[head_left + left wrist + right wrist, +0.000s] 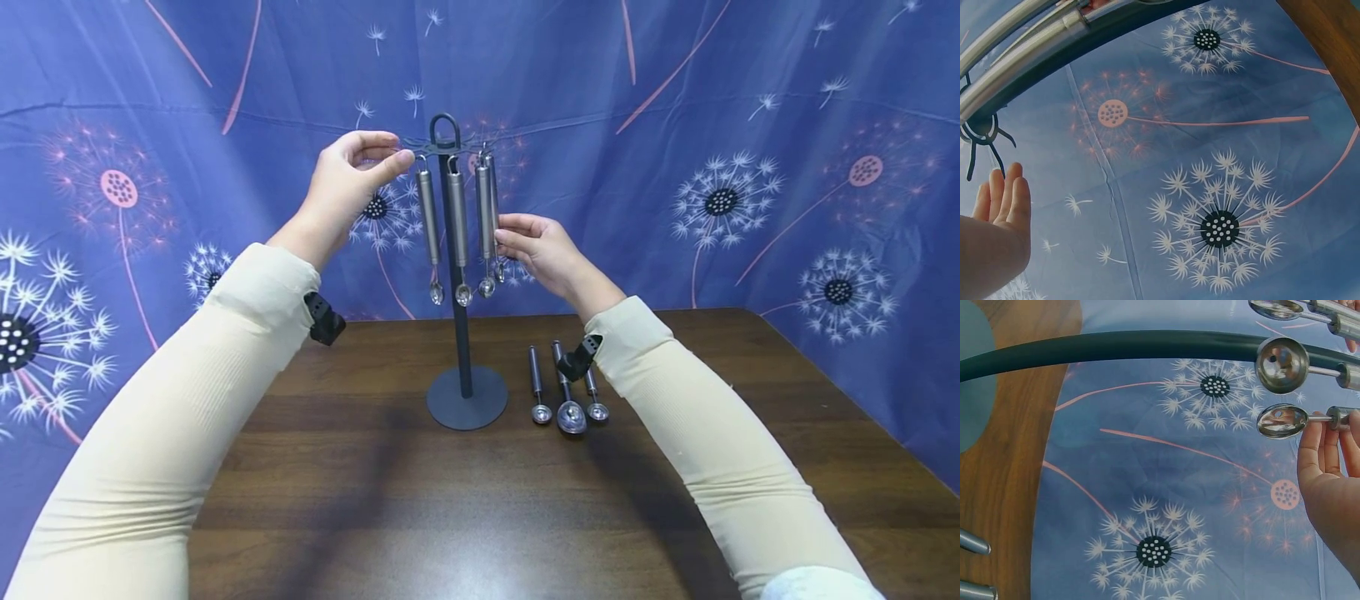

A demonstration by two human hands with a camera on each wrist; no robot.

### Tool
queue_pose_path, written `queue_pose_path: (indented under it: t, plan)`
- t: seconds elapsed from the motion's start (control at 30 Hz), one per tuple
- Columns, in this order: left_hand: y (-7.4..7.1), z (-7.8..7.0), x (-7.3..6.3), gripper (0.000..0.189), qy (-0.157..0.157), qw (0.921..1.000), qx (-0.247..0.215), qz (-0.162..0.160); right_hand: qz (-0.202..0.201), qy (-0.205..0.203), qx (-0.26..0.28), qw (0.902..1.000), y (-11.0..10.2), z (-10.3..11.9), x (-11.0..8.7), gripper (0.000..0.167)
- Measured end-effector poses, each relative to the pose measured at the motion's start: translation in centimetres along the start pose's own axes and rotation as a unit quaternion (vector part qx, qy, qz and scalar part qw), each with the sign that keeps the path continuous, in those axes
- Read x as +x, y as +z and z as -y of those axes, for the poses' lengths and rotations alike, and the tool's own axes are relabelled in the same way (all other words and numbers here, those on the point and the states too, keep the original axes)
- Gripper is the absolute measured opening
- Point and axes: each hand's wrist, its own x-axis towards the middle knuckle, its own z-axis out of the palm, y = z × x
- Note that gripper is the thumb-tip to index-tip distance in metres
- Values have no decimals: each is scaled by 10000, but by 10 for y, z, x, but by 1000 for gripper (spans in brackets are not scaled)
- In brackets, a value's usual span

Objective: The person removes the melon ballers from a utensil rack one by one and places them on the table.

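A dark metal hanging rack [462, 346] stands upright, with several steel melon ballers hanging bowl-down from its hooks. My left hand [347, 179] is up at the left of the hook ring, thumb and fingers pinching one hook's end. In the left wrist view its fingers [1019, 203] reach the tip of a dark hook. On the other side, my right hand [543, 250] pinches the rightmost melon baller [1282, 420] low on its handle, just above the bowl. Another melon baller [483, 208] hangs directly beside it. Two more hang farther left, near the pole.
Right of the round base [450, 408], three steel scoops lie on the wooden table [360, 500]: a large one [572, 417] between two small ones. My right wrist camera partly covers them. Behind the table hangs a blue dandelion-print cloth [570, 67].
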Motion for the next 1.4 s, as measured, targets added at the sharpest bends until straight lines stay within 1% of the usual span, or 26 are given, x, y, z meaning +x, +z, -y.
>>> queue_pose_path:
  t: [0.13,0.27,0.37,0.53,0.67,0.77,0.9,0.97,1.13,1.23,1.3,1.4]
  plan:
    - [-2,1,2,59,-46,9996,54,256,-60,-76,-123,9999,0,2,-2,38]
    - [-3,1,3,61,-103,9989,41,458,-109,-129,-212,9996,1,4,-5,35]
    - [-3,2,3,60,-181,9984,-23,532,-131,-68,-166,9998,1,6,-6,36]
    - [-4,3,6,61,-214,9975,-29,668,-211,-19,-57,9998,2,8,-7,35]
    - [-5,4,9,62,-203,9961,-71,851,-169,-43,-11,9998,2,10,-8,34]
    - [-5,5,11,62,-159,9953,-123,952,-172,-58,76,9998,1,12,-9,30]
    - [-5,8,13,61,-75,9950,-192,975,-285,-80,224,9993,-1,13,-9,24]
    - [-5,8,13,60,-43,9950,-279,955,-388,-63,286,9988,-3,13,-9,25]
    - [-7,9,11,59,2,9950,-333,946,-690,106,62,9975,-7,13,-8,37]
    - [-6,11,11,56,61,9949,-447,903,-849,174,-98,9962,-9,13,-8,44]
    - [-5,11,11,54,122,9948,-542,850,-943,198,-117,9953,-11,13,-8,46]
    - [-5,11,11,52,105,9952,-523,817,-1103,234,-298,9932,-12,13,-8,46]
